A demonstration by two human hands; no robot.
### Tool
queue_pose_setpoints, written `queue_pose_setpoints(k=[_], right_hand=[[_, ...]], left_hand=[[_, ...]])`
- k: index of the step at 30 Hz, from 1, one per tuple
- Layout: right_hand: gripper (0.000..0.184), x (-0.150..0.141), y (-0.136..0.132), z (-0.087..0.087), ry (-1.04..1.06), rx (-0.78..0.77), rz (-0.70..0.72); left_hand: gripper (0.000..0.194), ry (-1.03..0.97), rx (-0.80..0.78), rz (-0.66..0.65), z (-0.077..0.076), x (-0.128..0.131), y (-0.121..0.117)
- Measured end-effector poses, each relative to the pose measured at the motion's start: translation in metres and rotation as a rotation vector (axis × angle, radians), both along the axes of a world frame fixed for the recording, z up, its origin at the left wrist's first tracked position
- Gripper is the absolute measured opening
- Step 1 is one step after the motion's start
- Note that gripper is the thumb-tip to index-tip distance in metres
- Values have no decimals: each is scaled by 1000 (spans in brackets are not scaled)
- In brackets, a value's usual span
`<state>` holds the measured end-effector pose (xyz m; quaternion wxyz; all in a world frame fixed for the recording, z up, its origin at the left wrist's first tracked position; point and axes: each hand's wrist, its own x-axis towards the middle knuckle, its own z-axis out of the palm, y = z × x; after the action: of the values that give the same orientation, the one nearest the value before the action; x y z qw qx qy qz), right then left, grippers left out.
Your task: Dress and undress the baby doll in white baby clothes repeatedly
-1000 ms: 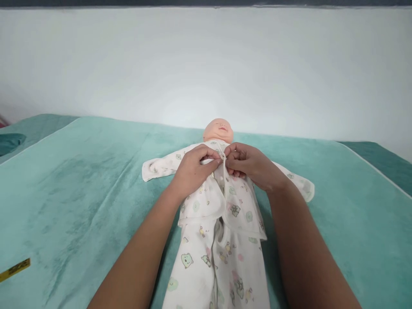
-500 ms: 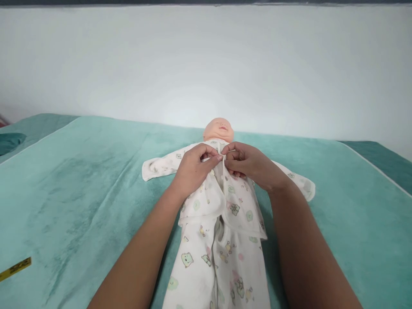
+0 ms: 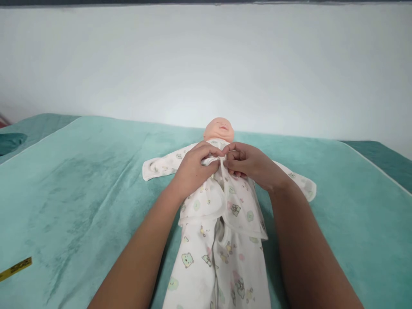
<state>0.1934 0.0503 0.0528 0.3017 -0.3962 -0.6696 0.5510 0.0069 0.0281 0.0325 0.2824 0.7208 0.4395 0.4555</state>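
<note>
White printed jacket lay on the doll, front opening running head-to-foot smack between left hand and right hand, neither really nearer; both were pinched nearly closed on its edges.

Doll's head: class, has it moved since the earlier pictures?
No, not visibly. Judged against the yellow strip on the teal sheet, the doll's head keeps its place, so no direction applies.
</note>
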Motion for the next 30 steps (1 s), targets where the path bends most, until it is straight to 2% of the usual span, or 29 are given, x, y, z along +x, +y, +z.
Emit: queue_pose_setpoints(k=[6, 12, 18, 30], right_hand=[[22, 0, -1, 0, 16, -4, -3], [23, 0, -1, 0, 22, -16, 3], [24, 0, -1, 0, 24, -20, -2], [24, 0, 1, -2, 24, -18, -16]], left_hand=[[22, 60, 39, 68, 0, 3, -2], [23, 99, 5, 11, 3, -2, 0], [19, 79, -4, 37, 1, -1, 0], [10, 159, 122, 151, -4, 4, 1]])
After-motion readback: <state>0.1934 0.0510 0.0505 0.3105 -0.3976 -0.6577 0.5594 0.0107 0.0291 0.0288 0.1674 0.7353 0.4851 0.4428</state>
